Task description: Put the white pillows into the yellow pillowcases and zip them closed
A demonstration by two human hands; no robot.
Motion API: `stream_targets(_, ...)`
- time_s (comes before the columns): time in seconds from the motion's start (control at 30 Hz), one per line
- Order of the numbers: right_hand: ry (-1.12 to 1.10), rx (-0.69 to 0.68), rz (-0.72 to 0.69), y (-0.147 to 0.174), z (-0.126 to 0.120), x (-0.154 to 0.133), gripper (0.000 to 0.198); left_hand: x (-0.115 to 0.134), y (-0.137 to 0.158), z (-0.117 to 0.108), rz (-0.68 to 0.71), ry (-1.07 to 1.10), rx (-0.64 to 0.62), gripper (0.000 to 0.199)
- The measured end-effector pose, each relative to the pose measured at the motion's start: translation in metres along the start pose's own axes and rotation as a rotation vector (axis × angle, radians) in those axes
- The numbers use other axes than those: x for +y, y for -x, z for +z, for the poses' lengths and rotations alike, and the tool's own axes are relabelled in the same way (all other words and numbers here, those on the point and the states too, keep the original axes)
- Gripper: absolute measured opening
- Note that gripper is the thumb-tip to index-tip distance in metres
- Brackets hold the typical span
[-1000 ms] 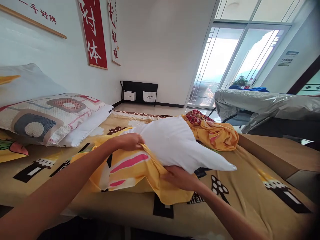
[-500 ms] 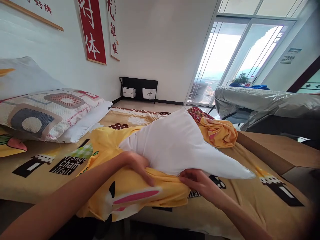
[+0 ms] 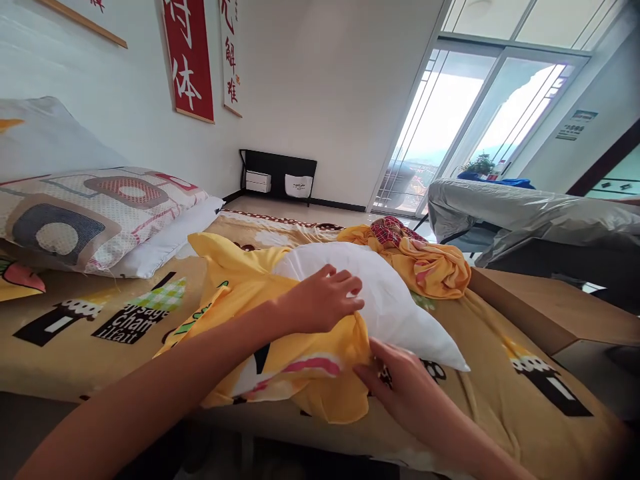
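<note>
Both the left hand and the right hand are at the mouth of a yellow case, which lies on the near side of the bed. A white pillow sits partly inside it, with one bare corner pointing right. The right hand pinches the case's edge between thumb and fingers. The left hand, fingers loosely curled, rests over the pillow and the cloth; whether it grips either, I cannot tell. Beyond the pillow lie a yellow bundle and a red checked cloth; a box stands to the right, a patterned cushion to the left.
</note>
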State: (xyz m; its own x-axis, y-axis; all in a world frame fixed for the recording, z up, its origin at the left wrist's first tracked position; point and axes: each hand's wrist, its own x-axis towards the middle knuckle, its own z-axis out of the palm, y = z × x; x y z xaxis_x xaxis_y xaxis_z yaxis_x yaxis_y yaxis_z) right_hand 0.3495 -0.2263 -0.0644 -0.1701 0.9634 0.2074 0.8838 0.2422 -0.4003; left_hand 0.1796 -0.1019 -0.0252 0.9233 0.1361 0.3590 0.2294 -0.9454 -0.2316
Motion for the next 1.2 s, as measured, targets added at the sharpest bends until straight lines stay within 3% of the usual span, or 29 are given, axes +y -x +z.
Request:
stream_targets(0.07, 0.143, 0.208, -0.036, -0.018, -0.003, 0.015, 0.027, -0.01, 0.0, 0.013, -0.105, -0.033, 0.051, 0.028)
stream_targets(0.17, 0.366, 0.403, -0.084, -0.046, 0.003, 0.051, 0.027, -0.026, 0.004, 0.04, -0.306, 0.031, -0.054, 0.032)
stream_targets(0.27, 0.41, 0.284, -0.073, -0.057, 0.025, 0.08, 0.034, -0.032, 0.004, 0.057, -0.363, 0.093, -0.202, 0.032)
stream_targets(0.4, 0.298, 0.157, -0.082, -0.045, 0.046, 0.082, 0.043, -0.027, 0.0, 0.059, -0.365, 0.121, -0.26, 0.033)
stream_targets(0.47, 0.213, 0.036, -0.087, -0.039, 0.041, 0.075, 0.044, -0.022, -0.001, 0.058, -0.376, 0.159, -0.277, 0.035)
stream_targets(0.57, 0.022, -0.203, -0.054, -0.046, 0.012, 0.064, 0.044, -0.013, 0.002, 0.059, -0.358, 0.265, -0.348, 0.037)
stream_targets(0.6, -0.038, -0.209, -0.037, -0.053, 0.0, 0.06, 0.043, -0.009, 0.003, 0.06, -0.346, 0.301, -0.378, 0.036)
stream_targets(0.67, -0.067, -0.063, -0.025, -0.075, -0.024, 0.054, 0.038, 0.001, 0.007, 0.06, -0.327, 0.343, -0.438, 0.034)
stream_targets(0.73, 0.058, 0.165, -0.088, -0.103, -0.043, 0.046, 0.032, 0.012, 0.011, 0.059, -0.312, 0.338, -0.474, 0.033)
stream_targets(0.8, 0.251, 0.279, -0.219, -0.132, -0.052, 0.04, 0.034, 0.024, 0.015, 0.056, -0.285, 0.314, -0.48, 0.033)
stream_targets(0.87, 0.407, 0.259, -0.291, -0.158, -0.05, 0.037, 0.044, 0.035, 0.02, 0.054, -0.243, 0.288, -0.472, 0.033)
stream_targets(0.9, 0.45, 0.207, -0.264, -0.169, -0.044, 0.036, 0.05, 0.04, 0.022, 0.054, -0.227, 0.271, -0.464, 0.033)
stream_targets(1.0, 0.443, -0.008, -0.051, -0.186, -0.018, 0.038, 0.057, 0.049, 0.03, 0.055, -0.21, 0.18, -0.418, 0.032)
stream_targets(1.07, 0.412, -0.069, 0.025, -0.188, -0.004, 0.039, 0.048, 0.049, 0.033, 0.055, -0.185, 0.087, -0.36, 0.033)
stream_targets(1.13, 0.404, -0.003, 0.057, -0.187, -0.004, 0.035, 0.04, 0.043, 0.031, 0.053, -0.125, -0.007, -0.291, 0.036)
stream_targets(1.2, 0.405, 0.114, 0.108, -0.184, -0.022, 0.027, 0.04, 0.033, 0.025, 0.042, -0.056, -0.082, -0.22, 0.039)
